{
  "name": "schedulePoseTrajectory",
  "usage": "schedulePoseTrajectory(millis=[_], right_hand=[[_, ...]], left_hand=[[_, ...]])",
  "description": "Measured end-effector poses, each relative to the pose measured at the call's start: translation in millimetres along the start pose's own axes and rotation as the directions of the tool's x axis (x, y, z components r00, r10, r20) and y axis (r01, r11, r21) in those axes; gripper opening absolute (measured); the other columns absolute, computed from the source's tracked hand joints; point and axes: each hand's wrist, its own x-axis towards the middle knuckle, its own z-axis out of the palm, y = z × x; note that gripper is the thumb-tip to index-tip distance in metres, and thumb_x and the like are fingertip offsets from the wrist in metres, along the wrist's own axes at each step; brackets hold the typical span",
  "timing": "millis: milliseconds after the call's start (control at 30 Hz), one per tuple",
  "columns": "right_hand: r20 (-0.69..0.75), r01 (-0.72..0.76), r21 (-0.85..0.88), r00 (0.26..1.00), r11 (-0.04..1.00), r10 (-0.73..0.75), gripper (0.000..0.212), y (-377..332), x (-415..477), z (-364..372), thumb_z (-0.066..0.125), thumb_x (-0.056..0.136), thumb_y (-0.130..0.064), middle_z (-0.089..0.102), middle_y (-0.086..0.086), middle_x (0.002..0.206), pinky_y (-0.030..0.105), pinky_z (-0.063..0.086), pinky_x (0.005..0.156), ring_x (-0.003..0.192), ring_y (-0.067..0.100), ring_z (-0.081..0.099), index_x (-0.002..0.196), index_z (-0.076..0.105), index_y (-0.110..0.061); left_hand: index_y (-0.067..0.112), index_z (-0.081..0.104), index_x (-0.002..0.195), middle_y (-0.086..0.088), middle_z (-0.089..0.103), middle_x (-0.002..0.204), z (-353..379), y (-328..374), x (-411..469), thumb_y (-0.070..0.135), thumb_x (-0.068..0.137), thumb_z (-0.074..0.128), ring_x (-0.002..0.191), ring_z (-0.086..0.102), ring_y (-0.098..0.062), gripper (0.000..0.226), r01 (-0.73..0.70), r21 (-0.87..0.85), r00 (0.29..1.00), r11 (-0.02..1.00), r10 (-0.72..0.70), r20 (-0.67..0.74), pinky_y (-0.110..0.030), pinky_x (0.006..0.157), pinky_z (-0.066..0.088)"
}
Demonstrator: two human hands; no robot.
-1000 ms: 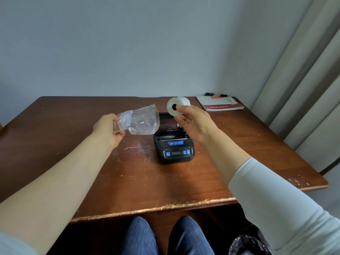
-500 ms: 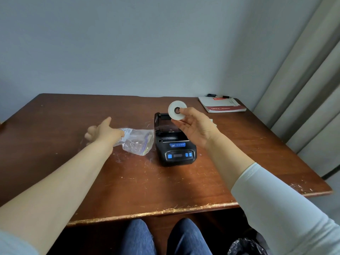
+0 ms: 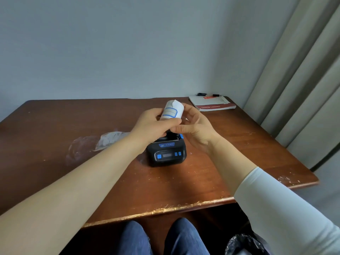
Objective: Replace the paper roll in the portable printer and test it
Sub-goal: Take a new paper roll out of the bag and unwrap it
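Observation:
A small black portable printer (image 3: pixel 167 153) with blue buttons sits in the middle of the brown table (image 3: pixel 211 173), its paper bay open at the back. Just above that bay I hold a white label roll (image 3: pixel 172 111) with blue-outlined labels, its loose end sticking up. My left hand (image 3: pixel 153 126) grips the roll from the left and below. My right hand (image 3: pixel 193 126) cups it from the right, fingers on its far side. The hands hide the printer's lid and bay.
A clear, empty plastic bag (image 3: pixel 108 139) lies flat on the table left of the printer. A red and white booklet (image 3: pixel 213 103) with a pen (image 3: pixel 208 95) behind it lies at the far right corner. Curtains hang right; a black bin bag (image 3: pixel 242 243) sits below.
My left hand has let go of the plastic bag, which now lies on the table, and has joined the right hand on the roll. The roll has turned so its labelled side faces me.

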Motion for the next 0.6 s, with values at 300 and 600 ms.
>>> schedulePoseTrajectory(millis=[300,600], right_hand=[[-0.090,0.063,-0.212,0.992,0.975,-0.083,0.050,-10.3,-12.0,-23.8,0.051,0.078,0.013,0.065,-0.002,0.103,0.023,0.055,0.082,0.084,0.003,0.066,0.118,0.061,-0.015],[-0.148,0.128,-0.608,0.951,0.784,-0.270,0.032,-11.0,-30.8,-65.2,0.071,0.076,0.001,0.069,0.003,0.096,0.014,0.054,0.070,0.069,-0.005,0.064,0.106,0.068,-0.012]], left_hand=[[0.031,0.066,0.096,-0.008,0.070,0.103,11.1,-12.0,8.6,0.014,0.069,0.071,0.100,0.067,-0.026,0.032,-0.037,0.061,0.999,0.997,0.039,-0.032,-0.044,0.084,0.057],[0.018,0.052,0.133,0.003,0.058,0.126,49.6,-24.2,19.8,0.021,0.067,0.078,0.109,0.058,-0.016,0.071,-0.064,0.257,0.997,0.964,0.048,0.068,-0.030,0.090,0.049]])
